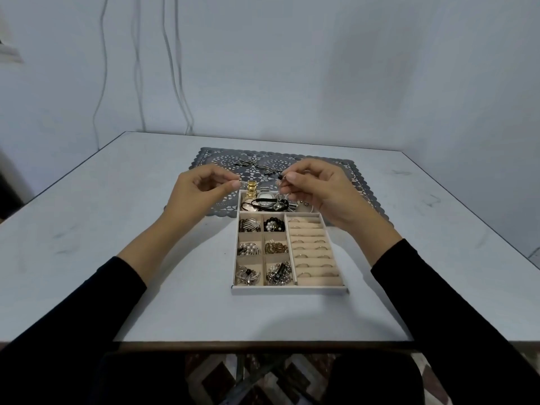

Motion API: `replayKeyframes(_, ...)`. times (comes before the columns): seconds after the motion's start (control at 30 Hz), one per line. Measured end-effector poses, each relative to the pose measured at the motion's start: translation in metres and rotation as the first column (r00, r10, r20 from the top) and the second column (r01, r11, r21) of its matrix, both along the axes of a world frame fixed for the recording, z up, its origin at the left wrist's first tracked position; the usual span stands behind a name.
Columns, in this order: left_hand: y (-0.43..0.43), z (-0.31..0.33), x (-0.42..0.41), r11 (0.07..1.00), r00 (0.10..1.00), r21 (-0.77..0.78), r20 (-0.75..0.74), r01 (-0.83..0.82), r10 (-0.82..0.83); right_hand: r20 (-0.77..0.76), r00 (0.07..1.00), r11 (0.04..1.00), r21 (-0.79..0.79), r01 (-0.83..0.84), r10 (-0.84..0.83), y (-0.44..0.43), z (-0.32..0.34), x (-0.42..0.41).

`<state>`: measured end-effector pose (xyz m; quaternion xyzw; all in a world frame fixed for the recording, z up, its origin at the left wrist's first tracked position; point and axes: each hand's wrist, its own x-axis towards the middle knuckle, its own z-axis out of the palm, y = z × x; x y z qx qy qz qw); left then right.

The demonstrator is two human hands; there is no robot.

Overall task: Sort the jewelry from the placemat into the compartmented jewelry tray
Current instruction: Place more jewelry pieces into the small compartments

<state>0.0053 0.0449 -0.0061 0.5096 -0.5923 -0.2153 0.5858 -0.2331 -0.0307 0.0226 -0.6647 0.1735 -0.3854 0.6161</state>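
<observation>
Hands: we see two, both raised, with forearms reaching forward out of black sleeves.
Left hand (pixel 201 188): palm turned inward, thumb and forefinger pinching a small silvery piece (pixel 241 182) at the fingertips, the other fingers loosely curled.
Right hand (pixel 318 185): mirrors the left, with its fingertips pinching a tiny piece with a dark bead (pixel 281 177). We cannot tell whether the two pinched bits belong to one item.
Tray: one white-rimmed, beige-lined compartmented jewelry tray (pixel 289 290) lies below and nearer than both hands.
Small compartments: six square ones (pixel 263 239), in two columns of three, sit under the gap between the wrists. Each holds a heap of mixed silver, black and gold pieces.
Ring rolls: one ribbed beige section (pixel 318 282) lies beneath the right wrist, with several thin rings tucked in its slots. They are too small for us to count.
Long compartment: one runs directly under the fingertips and holds a gold-linked watch (pixel 252 189) just beside the left hand's fingertips, along with dark cords and round pieces.
Placemat: one grey lace-cut mat with a scalloped edge (pixel 362 182) lies beyond the hands.
Left on the mat: we count two dark chain pieces (pixel 246 163) just beyond the fingertips.
Table: one pale grey top (pixel 117 200) lies under everything.
</observation>
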Motion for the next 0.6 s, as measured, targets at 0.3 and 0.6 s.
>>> replayKeyframes(0.3,0.015,-0.001,-0.005,1.000,0.999,-0.013,-0.027,0.021,-0.021,-0.114,0.978,0.984,-0.020,-0.177,0.173,0.022,0.000,-0.007)
replayKeyframes(0.6,0.021,-0.004,-0.004,0.999,0.998,-0.022,-0.056,0.026,-0.027,-0.249,0.932,0.960,-0.035,-0.279,0.261,0.034,0.002,-0.014)
